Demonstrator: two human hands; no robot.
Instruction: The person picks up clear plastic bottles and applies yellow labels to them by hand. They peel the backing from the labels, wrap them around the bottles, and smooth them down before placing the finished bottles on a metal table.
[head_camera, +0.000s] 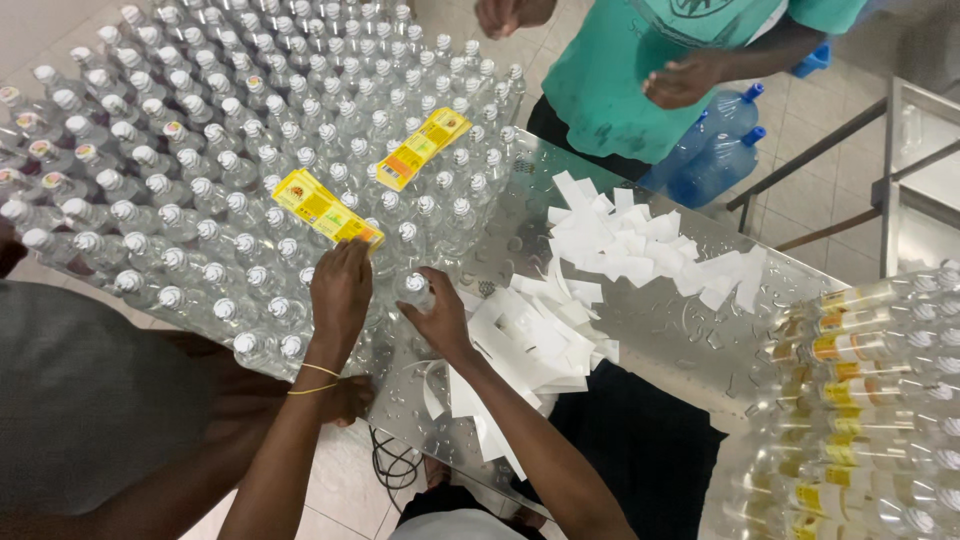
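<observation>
A wet steel tabletop (650, 330) carries a dense field of clear capped bottles (200, 170) across its left half. At the right edge lie labelled bottles (860, 400) on their sides in a stack. Between these, white paper strips (620, 245) lie heaped in two piles, the nearer one (530, 340) just beside the right hand. Two yellow label strips lie on the bottle caps: one (422, 147) further off, one (325, 208) touching the left hand's fingertips. The left hand (340, 295) rests palm-down over the bottles, fingers (350, 250) together on the end of that nearer strip. The right hand (437, 315) has its fingers curled around one bottle (414, 288) at the field's near edge, cap showing above the thumb. Across the tabletop stands a person in a green shirt (620, 80); a grey-sleeved person (70, 400) is at the left.
</observation>
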